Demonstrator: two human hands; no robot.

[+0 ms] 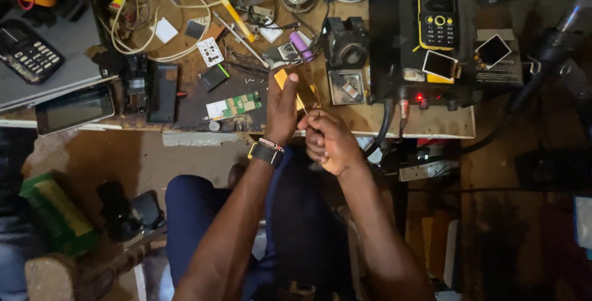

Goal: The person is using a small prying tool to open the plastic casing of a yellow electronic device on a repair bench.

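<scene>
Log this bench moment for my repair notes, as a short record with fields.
left hand: left hand holds a small yellow part upright above the bench edge
right hand: right hand pinches a thin tool, tip toward the yellow part
wrist: dark watch on the left arm
bench: wooden bench with a green circuit board, a yellow-and-black keypad phone, white cables

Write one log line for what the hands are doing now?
left hand: holds yellow part | right hand: pinches thin tool at the part | place: over bench edge | nearby: green board
</scene>
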